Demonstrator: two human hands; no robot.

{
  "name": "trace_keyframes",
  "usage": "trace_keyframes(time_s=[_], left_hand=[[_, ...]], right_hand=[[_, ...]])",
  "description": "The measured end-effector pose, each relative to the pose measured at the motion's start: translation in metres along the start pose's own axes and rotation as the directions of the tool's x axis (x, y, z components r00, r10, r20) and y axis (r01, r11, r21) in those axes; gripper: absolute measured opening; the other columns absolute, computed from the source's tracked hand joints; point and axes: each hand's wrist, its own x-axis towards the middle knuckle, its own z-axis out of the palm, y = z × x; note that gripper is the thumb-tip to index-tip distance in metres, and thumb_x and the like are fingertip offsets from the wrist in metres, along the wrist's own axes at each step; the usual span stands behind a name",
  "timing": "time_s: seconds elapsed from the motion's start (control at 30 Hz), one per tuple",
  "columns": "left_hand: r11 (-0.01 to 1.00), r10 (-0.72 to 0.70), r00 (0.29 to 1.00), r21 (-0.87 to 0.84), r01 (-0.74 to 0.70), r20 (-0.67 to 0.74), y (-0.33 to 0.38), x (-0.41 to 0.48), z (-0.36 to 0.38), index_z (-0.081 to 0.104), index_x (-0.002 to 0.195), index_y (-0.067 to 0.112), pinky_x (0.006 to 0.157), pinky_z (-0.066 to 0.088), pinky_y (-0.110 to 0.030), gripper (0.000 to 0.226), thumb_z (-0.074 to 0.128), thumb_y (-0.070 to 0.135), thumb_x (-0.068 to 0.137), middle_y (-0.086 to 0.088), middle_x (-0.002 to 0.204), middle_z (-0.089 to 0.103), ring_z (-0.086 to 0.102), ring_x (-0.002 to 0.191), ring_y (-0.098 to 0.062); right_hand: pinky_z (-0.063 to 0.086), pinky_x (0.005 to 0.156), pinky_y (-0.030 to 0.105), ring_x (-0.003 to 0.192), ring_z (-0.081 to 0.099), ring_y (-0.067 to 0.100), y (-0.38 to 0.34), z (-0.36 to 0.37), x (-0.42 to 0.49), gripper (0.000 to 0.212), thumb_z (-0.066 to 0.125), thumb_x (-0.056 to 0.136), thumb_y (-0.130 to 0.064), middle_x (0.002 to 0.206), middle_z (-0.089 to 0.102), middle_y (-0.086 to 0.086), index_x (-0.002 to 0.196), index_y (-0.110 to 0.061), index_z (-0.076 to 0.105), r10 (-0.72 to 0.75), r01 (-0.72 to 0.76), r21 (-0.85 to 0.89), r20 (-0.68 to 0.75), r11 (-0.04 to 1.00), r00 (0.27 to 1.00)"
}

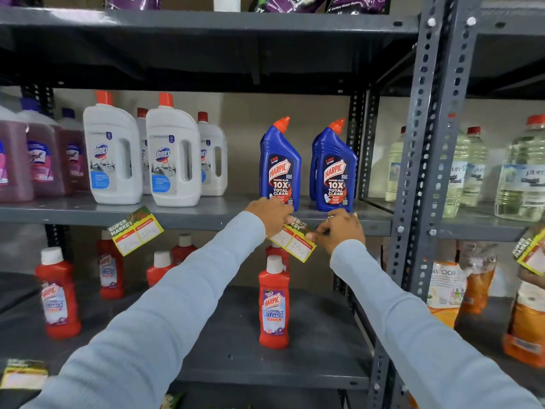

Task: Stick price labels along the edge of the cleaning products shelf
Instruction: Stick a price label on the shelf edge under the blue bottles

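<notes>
A yellow and red price label hangs tilted against the front edge of the grey middle shelf, below two blue Harpic bottles. My left hand presses on the label's upper left part. My right hand pinches its upper right edge. Both hands touch the label at the shelf edge. Another price label is stuck, tilted, on the same edge further left, under the white Domex bottles.
Purple cleaner bottles stand at far left. Red Harpic bathroom cleaner bottles stand on the lower shelf. A perforated steel upright divides off the right bay with clear bottles, orange bottles and another label.
</notes>
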Motion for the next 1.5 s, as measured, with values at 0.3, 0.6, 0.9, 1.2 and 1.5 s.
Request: trace_keyframes(time_s=[0.3,0.6,0.9,1.2,1.5], left_hand=[[0.962,-0.004,0.999,-0.274,-0.007,-0.040,-0.008,-0.016,0.006,0.061,0.093,0.014,0.084,0.050,-0.039,0.023,0.046,0.032,0.095,-0.010,0.108,0.061,0.056,0.106,-0.029],[0.994,-0.102,0.968,-0.002,0.105,-0.229,0.014,-0.025,0.067,0.068,0.110,0.023,0.119,0.006,-0.048,0.032,0.048,0.040,0.092,-0.010,0.157,0.021,0.015,0.144,-0.036],[0.959,-0.128,0.960,-0.277,0.056,-0.249,-0.003,-0.016,0.038,0.065,0.111,0.019,0.102,0.035,-0.041,0.030,0.051,0.037,0.092,-0.005,0.125,0.051,0.041,0.122,-0.024],[0.945,-0.177,0.941,-0.318,0.080,-0.288,-0.004,-0.003,0.040,0.064,0.108,0.021,0.101,0.038,-0.045,0.026,0.049,0.036,0.093,-0.007,0.118,0.053,0.042,0.118,-0.027],[0.932,-0.198,0.910,-0.357,0.061,-0.363,-0.008,0.005,0.052,0.067,0.103,0.019,0.100,0.039,-0.043,0.029,0.053,0.041,0.090,-0.004,0.117,0.056,0.043,0.118,-0.025]], right_hand=[[0.039,0.102,0.043,0.128,0.045,0.024,0.019,-0.009,0.006,0.026,0.075,0.074,-0.034,0.141,0.050,0.000,0.092,-0.015,0.077,-0.003,-0.025,0.316,0.089,0.949,0.996],[0.021,0.117,0.040,0.139,0.028,0.023,0.027,0.016,-0.006,0.036,0.069,0.076,-0.046,0.148,0.039,-0.003,0.104,-0.024,0.074,-0.188,0.178,-0.224,-0.023,0.958,0.982],[0.043,0.093,0.041,0.110,0.057,0.022,0.025,-0.014,0.030,0.041,0.063,0.075,-0.057,0.114,0.065,-0.001,0.091,-0.021,0.073,-0.050,0.054,-0.063,0.052,0.997,0.997],[0.040,0.096,0.040,0.111,0.057,0.023,0.025,-0.008,0.025,0.042,0.061,0.078,-0.056,0.116,0.065,0.000,0.096,-0.020,0.072,-0.029,0.026,-0.036,-0.069,0.999,0.997],[0.045,0.096,0.042,0.110,0.058,0.019,0.030,0.000,0.019,0.043,0.063,0.076,-0.056,0.112,0.070,-0.004,0.089,-0.018,0.074,-0.048,0.051,0.014,-0.170,0.999,0.984]])
